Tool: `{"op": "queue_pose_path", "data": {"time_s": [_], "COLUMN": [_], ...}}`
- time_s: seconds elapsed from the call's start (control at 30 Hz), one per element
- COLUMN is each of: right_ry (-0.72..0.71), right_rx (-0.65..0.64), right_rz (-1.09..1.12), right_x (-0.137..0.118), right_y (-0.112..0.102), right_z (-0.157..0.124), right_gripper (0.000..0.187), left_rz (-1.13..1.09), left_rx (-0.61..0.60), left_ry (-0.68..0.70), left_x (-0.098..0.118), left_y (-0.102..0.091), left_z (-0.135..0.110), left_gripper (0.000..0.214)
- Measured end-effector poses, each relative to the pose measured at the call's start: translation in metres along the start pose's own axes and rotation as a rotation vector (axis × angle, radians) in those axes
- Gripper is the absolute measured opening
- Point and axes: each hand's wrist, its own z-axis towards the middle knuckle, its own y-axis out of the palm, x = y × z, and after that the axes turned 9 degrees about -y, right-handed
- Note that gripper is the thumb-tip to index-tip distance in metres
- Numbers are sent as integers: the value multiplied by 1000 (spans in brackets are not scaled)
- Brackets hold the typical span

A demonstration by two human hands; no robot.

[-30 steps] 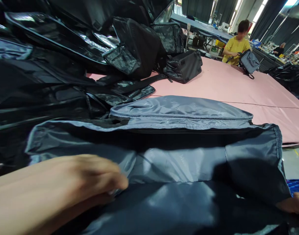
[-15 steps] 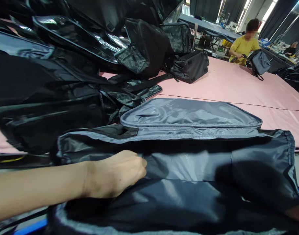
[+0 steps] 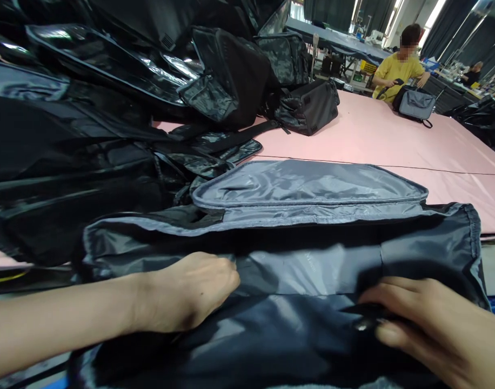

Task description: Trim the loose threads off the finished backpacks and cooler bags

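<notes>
One Big Bag (image 3: 312,270) Lies Open at 6 O'Clock

The left hand (image 3: 191,292), inside it at 7 o'clock, is curled like a fist. Its fingertips are hidden, so I can't tell if they pinch cloth. The right hand (image 3: 426,319), at 4 o'clock, holds a small dark thing (image 3: 363,324) with a shiny spot, too dim to name. The bag's near edge is partly cut off. Its gray lining (image 3: 296,319) is thin, shiny and wrinkly; the flap (image 3: 312,183) has round corners. Black bags (image 3: 81,135) heap up at 10 o'clock.

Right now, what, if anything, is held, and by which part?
Right hand: apparently a dark tool, gripped part unclear. Left hand: at the gray-lined bag, hold hidden.
</notes>
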Motion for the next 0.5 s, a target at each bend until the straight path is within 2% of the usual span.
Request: {"op": "queue_pose_path", "data": {"time_s": [0.1, 0.17, 0.23, 0.37, 0.5], "right_ry": [-30, -58, -34, -30, -74], "right_rx": [-200, -214, -251, -308, -370], "right_rz": [93, 97, 134, 219, 223], "right_x": [-19, -22, -19, -18, -31], "right_y": [5, 18, 33, 52, 54], "right_z": [73, 113, 140, 159, 162], "right_gripper": [26, 25, 30, 37, 41], "left_rz": [0, 13, 27, 27, 61], "left_rx": [10, -1, -47, -101, -24], "left_ry": [34, 34, -5, 7, 73], "left_x": [0, 2, 4, 8, 9], "left_y": [2, 4, 5, 7, 9], "left_z": [0, 1, 2, 4, 5], "left_gripper": [22, 18, 18, 18, 17]}}
